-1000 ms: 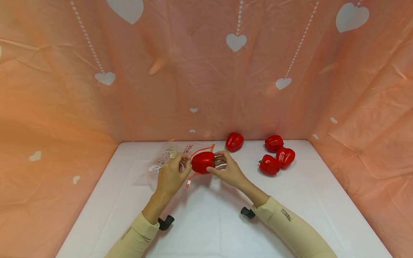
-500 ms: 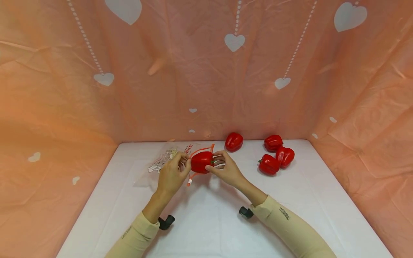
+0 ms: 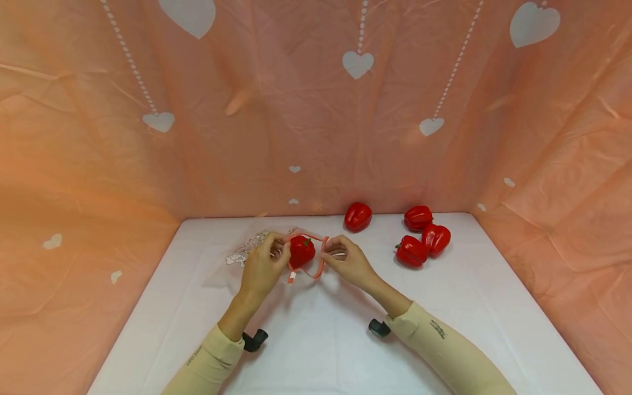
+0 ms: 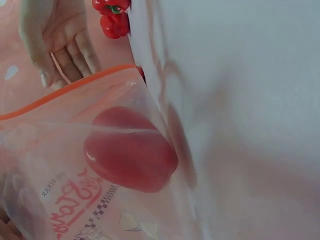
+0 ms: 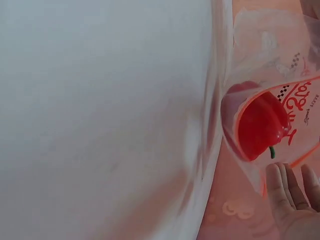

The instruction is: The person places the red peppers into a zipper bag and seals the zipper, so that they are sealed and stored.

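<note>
A red bell pepper [image 3: 302, 251] with a green stem lies inside a clear slider zip bag [image 5: 295, 60] with red lettering and orange edging. In the right wrist view the bag's mouth gapes around its stem end. My left hand [image 3: 263, 269] pinches the bag near its mouth; in the left wrist view its fingers are partly hidden behind the plastic. At the mouth's right side is my right hand [image 3: 349, 262]. In the right wrist view its fingers [image 5: 280, 192] stretch out just below the pepper, holding nothing.
Another bell pepper [image 3: 357, 217] lies near the back edge of the white table [image 3: 316, 351]. Three more sit in a group to the right, the nearest being a pepper [image 3: 412, 252] with its stem facing left. A pink-orange curtain [image 3: 316, 126] with hearts encloses the back and sides.
The pepper has moved left out of my right hand's hold and into the bag. My right hand has stayed almost in place; my left hand keeps its pinch on the bag.
</note>
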A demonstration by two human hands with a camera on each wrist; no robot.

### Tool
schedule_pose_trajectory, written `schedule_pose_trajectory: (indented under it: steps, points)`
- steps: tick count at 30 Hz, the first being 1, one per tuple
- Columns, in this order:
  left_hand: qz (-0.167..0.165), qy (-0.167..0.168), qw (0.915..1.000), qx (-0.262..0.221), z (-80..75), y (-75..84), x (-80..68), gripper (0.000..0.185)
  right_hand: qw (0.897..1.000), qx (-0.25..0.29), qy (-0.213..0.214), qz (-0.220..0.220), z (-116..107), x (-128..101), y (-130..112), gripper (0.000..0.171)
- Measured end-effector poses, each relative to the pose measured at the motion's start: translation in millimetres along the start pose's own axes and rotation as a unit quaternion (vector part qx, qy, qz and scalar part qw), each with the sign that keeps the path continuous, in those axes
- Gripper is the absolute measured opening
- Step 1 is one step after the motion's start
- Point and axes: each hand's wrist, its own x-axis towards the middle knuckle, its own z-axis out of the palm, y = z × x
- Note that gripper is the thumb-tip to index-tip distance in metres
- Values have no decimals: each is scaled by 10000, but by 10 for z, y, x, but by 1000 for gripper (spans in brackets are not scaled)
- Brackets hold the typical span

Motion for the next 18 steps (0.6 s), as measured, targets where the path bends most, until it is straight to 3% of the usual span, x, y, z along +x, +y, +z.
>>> schedule_pose_trajectory:
  steps: [8,18]
  points:
    - [-91,9,9999,-100,-19,-28,10,7,9975,-617,343,50,-127,-56,305,27]
    - [-115,-8,9998,-180,-31,-64,12,7,9880,-1479,447,-37,-462,-245,370,30]
